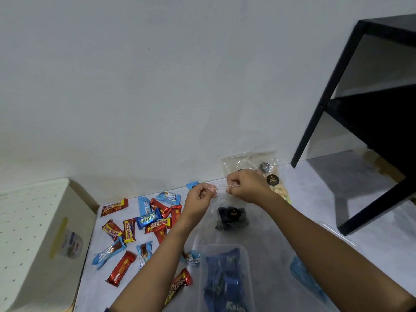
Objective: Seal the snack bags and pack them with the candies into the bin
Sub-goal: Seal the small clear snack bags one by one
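A clear snack bag (230,216) with dark pieces and a black round label hangs between my hands above the table. My left hand (200,197) pinches the bag's top edge at the left, and my right hand (244,184) pinches it at the right. Behind my right hand a second clear snack bag (273,176) with pale biscuits leans against the wall. Several red and blue candy bars (144,221) lie scattered on the table to the left. A clear plastic bin (225,278) stands in front of me and holds a blue packet.
A white perforated box (33,239) with a small tub beside it stands at the left edge. A black metal shelf frame (360,122) stands on the table at the right. One blue wrapper (304,275) lies right of the bin.
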`<state>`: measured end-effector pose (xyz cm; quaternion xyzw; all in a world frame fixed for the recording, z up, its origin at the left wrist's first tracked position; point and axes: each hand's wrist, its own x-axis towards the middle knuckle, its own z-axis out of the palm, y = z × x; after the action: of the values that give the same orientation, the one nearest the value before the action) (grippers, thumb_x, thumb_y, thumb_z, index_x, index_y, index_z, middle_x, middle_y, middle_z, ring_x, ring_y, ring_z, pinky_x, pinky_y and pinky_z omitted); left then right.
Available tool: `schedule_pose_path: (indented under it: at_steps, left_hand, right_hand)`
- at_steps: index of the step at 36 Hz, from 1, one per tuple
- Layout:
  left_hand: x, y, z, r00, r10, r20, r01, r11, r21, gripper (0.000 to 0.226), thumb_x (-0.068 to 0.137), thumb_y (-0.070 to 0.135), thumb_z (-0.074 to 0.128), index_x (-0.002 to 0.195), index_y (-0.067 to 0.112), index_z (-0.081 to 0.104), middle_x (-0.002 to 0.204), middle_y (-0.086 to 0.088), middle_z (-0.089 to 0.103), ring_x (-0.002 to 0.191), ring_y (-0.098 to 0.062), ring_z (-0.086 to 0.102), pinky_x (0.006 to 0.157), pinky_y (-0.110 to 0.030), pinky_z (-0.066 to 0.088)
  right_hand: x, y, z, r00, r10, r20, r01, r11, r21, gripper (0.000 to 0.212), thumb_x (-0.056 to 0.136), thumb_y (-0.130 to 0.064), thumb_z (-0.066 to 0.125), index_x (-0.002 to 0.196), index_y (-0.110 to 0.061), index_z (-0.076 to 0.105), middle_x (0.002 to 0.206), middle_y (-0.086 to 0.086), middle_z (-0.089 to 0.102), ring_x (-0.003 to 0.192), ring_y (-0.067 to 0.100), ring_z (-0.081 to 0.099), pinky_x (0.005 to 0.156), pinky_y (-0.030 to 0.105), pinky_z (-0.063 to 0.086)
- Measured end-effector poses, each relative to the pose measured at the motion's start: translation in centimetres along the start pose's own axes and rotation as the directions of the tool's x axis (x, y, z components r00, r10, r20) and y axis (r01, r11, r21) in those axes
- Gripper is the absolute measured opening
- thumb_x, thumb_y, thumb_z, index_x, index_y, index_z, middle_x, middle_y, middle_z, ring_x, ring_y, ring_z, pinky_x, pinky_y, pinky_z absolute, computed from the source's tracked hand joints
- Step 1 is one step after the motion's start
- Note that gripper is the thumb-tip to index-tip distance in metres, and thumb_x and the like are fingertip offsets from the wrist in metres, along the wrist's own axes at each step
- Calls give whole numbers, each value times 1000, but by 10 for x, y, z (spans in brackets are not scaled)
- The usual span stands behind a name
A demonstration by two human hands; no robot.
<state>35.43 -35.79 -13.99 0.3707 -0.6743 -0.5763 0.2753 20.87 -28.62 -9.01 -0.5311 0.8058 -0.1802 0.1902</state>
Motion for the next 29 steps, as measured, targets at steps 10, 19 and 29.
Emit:
schedule_pose_path:
  at_steps: [10, 19, 29]
  left_hand:
    - [0, -4, -4, 1000, 13, -17, -13, 1000, 26, 12, 93, 5, 49, 95, 1, 61, 83, -3, 60, 76, -8, 56, 67, -6, 45]
    - [0, 0, -2, 1000, 17, 1, -17, 999, 34, 12, 92, 4, 50, 94, -1, 60, 80, -4, 58, 73, -8, 55, 62, -5, 43]
    - [2, -3, -2, 999, 3, -33, -3, 1000, 23, 9, 90, 0, 52, 89, 3, 60, 76, -1, 59, 68, -3, 56, 60, -6, 44]
  right_hand:
    - [2, 2, 0, 997, 11, 75, -27, 976, 215, 9, 79, -31, 67, 73, -24, 67, 71, -14, 59, 70, 7, 54, 66, 26, 41]
    - [6, -6, 3, 999, 43, 26, -45, 994, 99, 20, 78, -17, 59, 61, -27, 56, 62, -13, 53, 72, 15, 53, 57, 24, 35]
    - [3, -9, 5, 999, 35, 33, -40, 984, 171, 7, 77, -26, 62, 72, -27, 67, 61, -14, 55, 69, 12, 54, 62, 24, 38]
